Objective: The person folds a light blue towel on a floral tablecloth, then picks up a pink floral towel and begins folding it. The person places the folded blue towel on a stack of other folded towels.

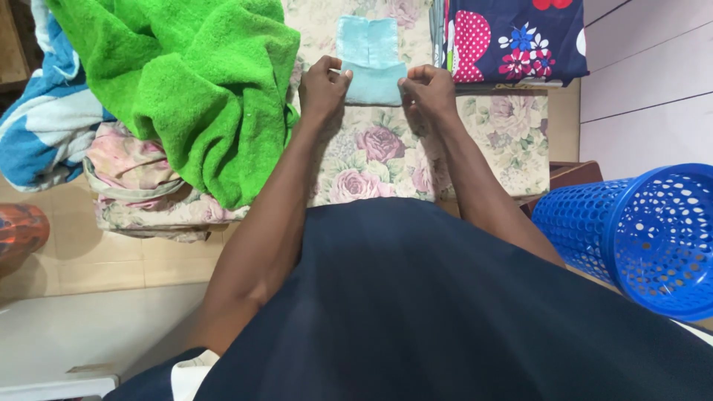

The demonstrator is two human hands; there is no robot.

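Nearest the camera: one dark navy garment (445, 312) on the person's body, fills the lower frame. One blue perforated basket (639, 238) lies tipped on its side at right. One white surface (82, 334) at lower left.

Two bare forearms reach out over one floral-covered surface (371, 163), pink roses on cream. Two hands at its far part. Left hand (321, 87) has its fingers (336, 74) pinched on the left edge of one small light-blue cloth (370, 63). Right hand (429, 89) has its fingers (411, 80) curled and pinched on the right edge of the same cloth. The cloth lies flat between the two hands, its near part folded up over the rest, the remainder running away from the fingers.

Left side: one bright green towel (193, 89) heaped on one folded floral bundle (141, 193); one blue-and-white striped towel (44, 126) beyond it. Far right: one navy fabric (512, 37) with hearts and flowers.
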